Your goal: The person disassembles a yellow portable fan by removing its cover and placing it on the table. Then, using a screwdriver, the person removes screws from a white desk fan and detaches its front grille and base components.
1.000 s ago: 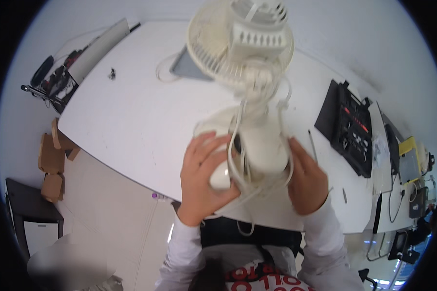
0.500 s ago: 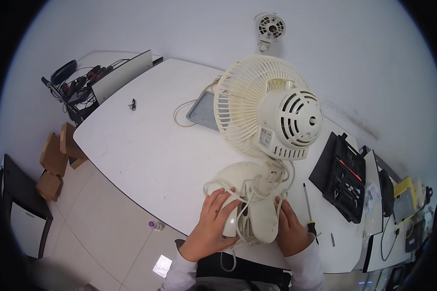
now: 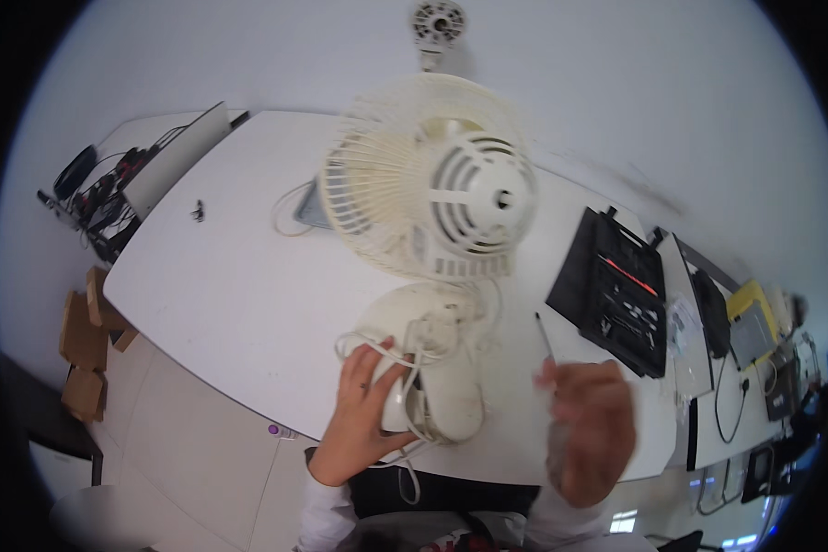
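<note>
A cream electric fan lies on the white table, its round motor housing and grille (image 3: 377, 193) tilted up toward the far side. Its base (image 3: 455, 400) points toward me, with a pale power cord (image 3: 412, 377) looped over it. My left hand (image 3: 363, 414) grips the base's left side, fingers above and thumb below, against the cord. To the right, my right hand (image 3: 591, 428) is off the fan and blurred by motion. It hovers over or at a screwdriver (image 3: 545, 336), whose shaft shows beyond the fingers; its handle is hidden.
A black tool case (image 3: 616, 304) with tools lies at the right. Partly behind the grille is a grey tray (image 3: 311, 210). A small dark piece (image 3: 198, 212) sits at the left. A wall-mounted round fan part (image 3: 439, 26) is at the back; cardboard boxes (image 3: 83, 340) stand on the floor.
My right hand has left the fan base and moved right, over the screwdriver's handle. My left hand stays on the base. The whole view has shifted, moving the scene left and up.
</note>
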The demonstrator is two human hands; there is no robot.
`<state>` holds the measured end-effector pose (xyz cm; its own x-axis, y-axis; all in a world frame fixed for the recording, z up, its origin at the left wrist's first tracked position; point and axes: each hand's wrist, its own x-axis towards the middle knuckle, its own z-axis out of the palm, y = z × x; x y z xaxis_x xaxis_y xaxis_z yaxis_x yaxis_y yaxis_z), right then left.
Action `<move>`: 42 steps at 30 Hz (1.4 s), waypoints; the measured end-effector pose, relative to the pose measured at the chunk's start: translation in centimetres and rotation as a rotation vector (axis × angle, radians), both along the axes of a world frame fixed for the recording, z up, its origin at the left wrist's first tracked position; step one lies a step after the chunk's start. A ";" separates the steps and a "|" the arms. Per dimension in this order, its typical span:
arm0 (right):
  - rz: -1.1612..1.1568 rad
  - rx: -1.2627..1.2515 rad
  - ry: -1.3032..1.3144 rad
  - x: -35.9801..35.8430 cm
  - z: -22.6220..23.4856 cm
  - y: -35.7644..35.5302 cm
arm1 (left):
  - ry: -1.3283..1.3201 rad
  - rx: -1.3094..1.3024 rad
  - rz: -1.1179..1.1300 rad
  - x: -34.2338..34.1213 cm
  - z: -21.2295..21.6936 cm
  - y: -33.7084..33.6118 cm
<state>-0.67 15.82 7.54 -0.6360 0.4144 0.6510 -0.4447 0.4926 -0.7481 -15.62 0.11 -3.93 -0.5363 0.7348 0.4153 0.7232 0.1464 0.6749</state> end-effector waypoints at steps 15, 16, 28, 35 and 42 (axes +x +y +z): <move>0.946 -0.611 0.751 -0.3 3.4 -5.9 | 0.063 0.032 -0.009 -0.3 -2.2 0.0; 0.944 -0.617 0.765 -0.1 3.3 -6.0 | 0.060 0.034 -0.005 -0.3 -2.3 0.0; 0.930 -0.636 0.858 0.1 3.2 -6.9 | 0.010 0.023 -0.014 -0.2 -2.0 0.2; 0.932 -0.649 0.869 0.1 3.2 -6.8 | -0.058 0.053 -0.011 0.0 -1.8 0.4; 0.921 -0.637 0.873 0.0 3.3 -6.9 | -0.039 0.045 -0.009 -0.1 -1.3 0.4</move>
<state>-0.64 8.96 10.85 -0.3326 0.4457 0.8311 -0.8439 -0.5341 -0.0513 -15.68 0.55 -5.24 -0.5461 0.7209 0.4267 0.6973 0.1089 0.7085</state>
